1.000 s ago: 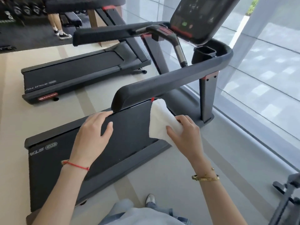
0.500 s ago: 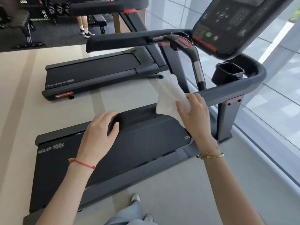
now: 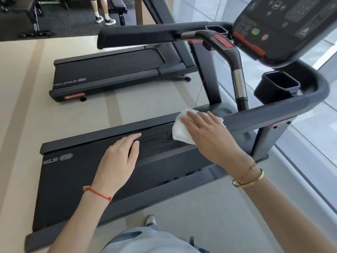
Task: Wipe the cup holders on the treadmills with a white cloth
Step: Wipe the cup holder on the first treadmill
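Note:
My right hand (image 3: 209,136) holds the bunched white cloth (image 3: 181,132) against the near side rail (image 3: 269,110) of the closest treadmill (image 3: 76,179); its fingers lie over the cloth and the thumb is hidden. Fingers straight, my left hand (image 3: 119,159) rests on the rail's rear end. A black square cup holder (image 3: 277,86) sits inside the rail's front bend, up and to the right of the cloth. A second cup holder (image 3: 217,30) shows at the far rail, left of the console (image 3: 291,24).
A second treadmill (image 3: 118,70) stands parallel beyond the first. A red safety cord (image 3: 204,79) hangs from the console. A glass wall (image 3: 310,143) runs along the right. Another person's legs (image 3: 104,15) and gym equipment are at the far back.
My right hand brought the cloth down from the air onto the side rail. The view moved closer to the console, and my left hand stayed on the rail's end.

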